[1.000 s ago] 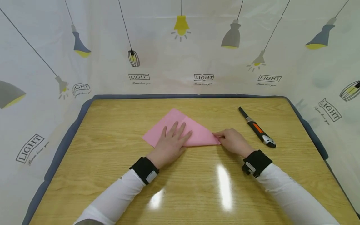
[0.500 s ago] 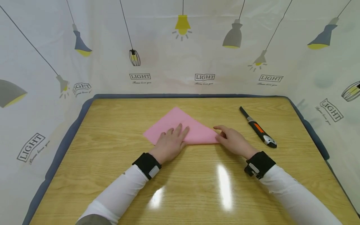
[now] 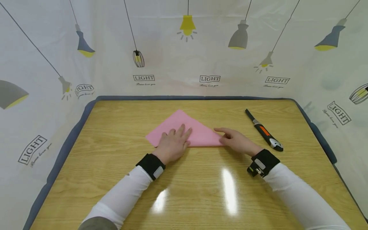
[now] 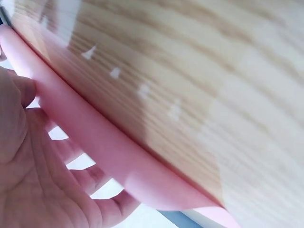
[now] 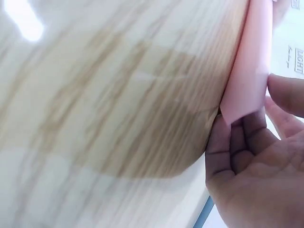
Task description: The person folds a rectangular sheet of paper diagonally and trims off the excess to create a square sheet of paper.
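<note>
A sheet of pink paper [image 3: 198, 134] lies folded over on the table, its front edge a soft, rounded fold. My left hand [image 3: 172, 144] rests on its left part with spread fingers. In the left wrist view, the paper's curved fold [image 4: 95, 128] runs in front of that hand's fingers [image 4: 95, 178]. My right hand [image 3: 237, 140] holds the paper's right tip. There the right wrist view has the thumb [image 5: 287, 92] against the paper's upper edge, and the other fingers curl behind the tip [image 5: 240, 102], which partly hides them.
Right of my right hand lies a black tool with an orange inset [image 3: 264, 130] and a narrow black end, seemingly a utility knife. The wooden table [image 3: 198, 191] ends at a dark blue edge, with a lamp-patterned curtain [image 3: 166, 41] behind and at both sides.
My left fingers have drawn back a little toward the front of the paper. The right index finger, formerly down at the tip, now stands apart from the thumb. The paper has shifted slightly.
</note>
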Action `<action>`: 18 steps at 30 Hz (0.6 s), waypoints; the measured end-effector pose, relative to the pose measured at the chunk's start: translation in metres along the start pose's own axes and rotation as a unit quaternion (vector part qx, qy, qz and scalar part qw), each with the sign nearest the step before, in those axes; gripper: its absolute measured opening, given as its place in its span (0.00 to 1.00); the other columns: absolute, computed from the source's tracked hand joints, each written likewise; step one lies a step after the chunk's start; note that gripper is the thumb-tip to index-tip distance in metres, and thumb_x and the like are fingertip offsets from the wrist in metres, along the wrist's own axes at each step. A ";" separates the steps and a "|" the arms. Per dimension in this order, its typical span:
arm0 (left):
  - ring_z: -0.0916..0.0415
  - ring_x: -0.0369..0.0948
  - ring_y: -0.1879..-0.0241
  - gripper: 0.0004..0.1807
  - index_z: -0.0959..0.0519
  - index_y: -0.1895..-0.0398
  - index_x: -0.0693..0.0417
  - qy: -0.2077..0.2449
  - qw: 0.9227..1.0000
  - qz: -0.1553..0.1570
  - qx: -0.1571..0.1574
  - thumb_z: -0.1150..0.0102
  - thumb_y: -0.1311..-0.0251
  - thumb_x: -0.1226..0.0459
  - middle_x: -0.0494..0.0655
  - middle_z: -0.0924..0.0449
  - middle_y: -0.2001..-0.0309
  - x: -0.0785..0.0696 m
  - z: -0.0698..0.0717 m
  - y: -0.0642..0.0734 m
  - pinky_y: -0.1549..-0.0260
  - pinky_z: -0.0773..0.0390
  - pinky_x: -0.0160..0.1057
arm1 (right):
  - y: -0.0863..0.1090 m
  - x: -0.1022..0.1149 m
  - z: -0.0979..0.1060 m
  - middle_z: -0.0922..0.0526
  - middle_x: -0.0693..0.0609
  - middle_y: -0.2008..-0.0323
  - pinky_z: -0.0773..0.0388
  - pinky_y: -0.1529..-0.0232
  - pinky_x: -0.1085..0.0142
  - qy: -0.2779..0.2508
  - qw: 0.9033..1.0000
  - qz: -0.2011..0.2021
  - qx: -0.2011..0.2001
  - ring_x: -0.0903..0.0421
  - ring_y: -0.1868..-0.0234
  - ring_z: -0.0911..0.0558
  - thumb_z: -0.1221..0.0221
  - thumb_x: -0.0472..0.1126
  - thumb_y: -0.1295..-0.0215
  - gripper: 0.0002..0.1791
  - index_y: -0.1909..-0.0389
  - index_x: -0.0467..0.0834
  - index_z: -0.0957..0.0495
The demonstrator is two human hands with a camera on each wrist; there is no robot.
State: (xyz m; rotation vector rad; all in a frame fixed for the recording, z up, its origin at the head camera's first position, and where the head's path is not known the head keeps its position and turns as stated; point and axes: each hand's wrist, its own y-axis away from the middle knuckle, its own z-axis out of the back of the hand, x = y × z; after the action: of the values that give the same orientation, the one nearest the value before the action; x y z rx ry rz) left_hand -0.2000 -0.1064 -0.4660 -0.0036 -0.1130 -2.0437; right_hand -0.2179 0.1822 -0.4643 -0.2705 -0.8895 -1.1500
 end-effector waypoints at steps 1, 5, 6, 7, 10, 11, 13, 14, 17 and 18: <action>0.41 0.52 0.40 0.29 0.55 0.29 0.33 -0.001 1.000 0.000 0.003 0.73 0.33 0.44 0.46 0.54 0.29 0.000 0.000 0.000 0.54 0.33 0.58 | 0.000 -0.001 0.001 0.26 0.49 0.65 0.31 0.69 0.62 -0.014 1.000 -0.006 0.004 0.52 0.67 0.29 0.50 0.49 0.33 0.25 0.36 0.64 0.39; 0.44 0.52 0.37 0.29 0.53 0.29 0.34 0.002 1.000 0.001 0.016 0.75 0.33 0.43 0.47 0.52 0.30 0.001 0.000 0.000 0.51 0.36 0.60 | 0.001 -0.001 0.000 0.26 0.49 0.63 0.33 0.68 0.61 -0.004 1.000 -0.005 0.006 0.52 0.65 0.29 0.49 0.52 0.35 0.22 0.39 0.63 0.33; 0.45 0.53 0.37 0.29 0.52 0.29 0.34 0.002 1.000 0.002 0.018 0.75 0.33 0.43 0.47 0.52 0.30 0.001 -0.001 0.000 0.50 0.37 0.60 | 0.001 0.000 0.000 0.26 0.50 0.61 0.32 0.66 0.61 0.008 1.000 0.002 0.005 0.53 0.63 0.29 0.47 0.53 0.36 0.22 0.40 0.62 0.32; 0.45 0.53 0.37 0.29 0.52 0.29 0.34 0.003 1.000 0.002 0.020 0.75 0.33 0.43 0.47 0.52 0.30 0.001 -0.001 0.000 0.50 0.38 0.60 | 0.001 0.000 -0.002 0.25 0.51 0.58 0.31 0.63 0.60 0.026 1.000 0.015 0.003 0.54 0.61 0.28 0.46 0.53 0.37 0.23 0.40 0.61 0.31; 0.47 0.53 0.36 0.30 0.52 0.29 0.34 0.002 1.000 0.004 0.025 0.77 0.33 0.42 0.47 0.51 0.30 0.001 -0.003 0.000 0.49 0.39 0.60 | 0.002 0.004 -0.005 0.24 0.52 0.53 0.31 0.59 0.59 0.091 0.994 0.056 -0.005 0.55 0.57 0.27 0.43 0.52 0.39 0.25 0.41 0.56 0.30; 0.47 0.53 0.36 0.31 0.52 0.29 0.34 0.003 1.000 0.003 0.023 0.77 0.34 0.41 0.48 0.51 0.30 0.000 -0.003 0.000 0.49 0.39 0.60 | 0.002 0.005 -0.007 0.24 0.52 0.53 0.31 0.59 0.60 0.111 0.991 0.069 -0.008 0.56 0.58 0.27 0.42 0.51 0.40 0.25 0.40 0.54 0.30; 0.46 0.53 0.37 0.32 0.53 0.29 0.34 0.003 1.000 0.002 0.018 0.77 0.35 0.39 0.48 0.49 0.30 0.000 -0.003 0.001 0.49 0.39 0.60 | 0.002 0.007 -0.008 0.24 0.52 0.57 0.32 0.62 0.61 0.146 0.985 0.086 -0.013 0.56 0.62 0.28 0.42 0.50 0.39 0.25 0.40 0.52 0.30; 0.45 0.54 0.37 0.33 0.53 0.29 0.33 0.006 1.000 0.001 0.015 0.77 0.36 0.38 0.48 0.49 0.31 0.000 -0.003 0.000 0.50 0.38 0.60 | 0.002 0.009 -0.009 0.24 0.52 0.61 0.33 0.65 0.62 0.160 0.983 0.088 -0.014 0.56 0.65 0.29 0.43 0.49 0.39 0.25 0.40 0.52 0.30; 0.41 0.54 0.39 0.33 0.54 0.29 0.32 0.010 1.000 -0.004 -0.003 0.75 0.37 0.37 0.48 0.45 0.32 -0.001 -0.002 0.001 0.52 0.36 0.60 | 0.000 0.011 -0.010 0.28 0.53 0.68 0.35 0.69 0.64 0.191 0.977 0.089 -0.015 0.56 0.70 0.32 0.45 0.50 0.37 0.24 0.39 0.53 0.30; 0.40 0.54 0.40 0.33 0.54 0.29 0.32 0.012 1.000 -0.005 -0.007 0.75 0.37 0.37 0.48 0.44 0.33 -0.001 -0.002 0.001 0.53 0.35 0.60 | 0.000 0.011 -0.010 0.28 0.52 0.68 0.36 0.69 0.64 0.197 0.976 0.087 -0.015 0.56 0.70 0.32 0.46 0.51 0.37 0.24 0.39 0.53 0.30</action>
State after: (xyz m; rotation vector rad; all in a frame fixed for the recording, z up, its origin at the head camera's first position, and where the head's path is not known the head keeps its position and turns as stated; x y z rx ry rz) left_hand -0.1987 -0.1056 -0.4680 0.0116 -0.0836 -2.0544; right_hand -0.2117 0.1687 -0.4631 -0.1337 -0.4878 -1.0086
